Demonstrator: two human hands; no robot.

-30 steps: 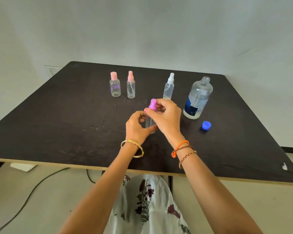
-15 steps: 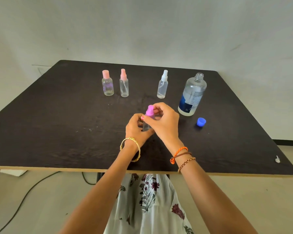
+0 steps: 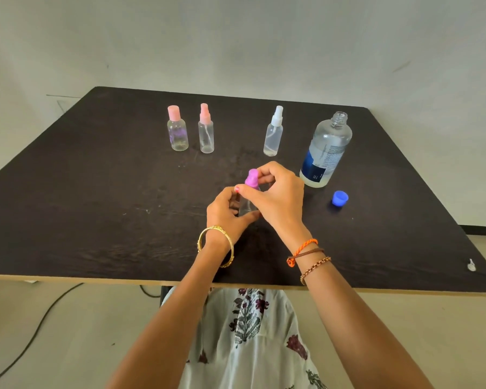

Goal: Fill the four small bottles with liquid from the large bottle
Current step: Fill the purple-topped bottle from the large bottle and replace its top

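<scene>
A small clear bottle [image 3: 246,206] with a purple spray cap [image 3: 251,179] stands upright at the middle of the dark table [image 3: 96,192]. My left hand [image 3: 226,213] grips its body. My right hand [image 3: 278,195] pinches the purple cap from above. Behind them stand three small bottles: one with a pink flat cap [image 3: 176,129], one with a pink spray top [image 3: 206,130], one with a white spray top [image 3: 274,132]. The large clear bottle [image 3: 326,151] with a blue and white label stands uncapped at the right. Its blue cap [image 3: 339,198] lies on the table beside it.
The near table edge [image 3: 124,279] runs just below my wrists. A small white object [image 3: 471,265] lies near the table's front right corner. A black cable [image 3: 40,327] trails over the floor at the lower left. A pale wall rises behind the table.
Both hands stay on the purple-capped bottle. My right fingers have shifted a little around the cap. The camera has tilted slightly, so the scene sits a bit differently in view.
</scene>
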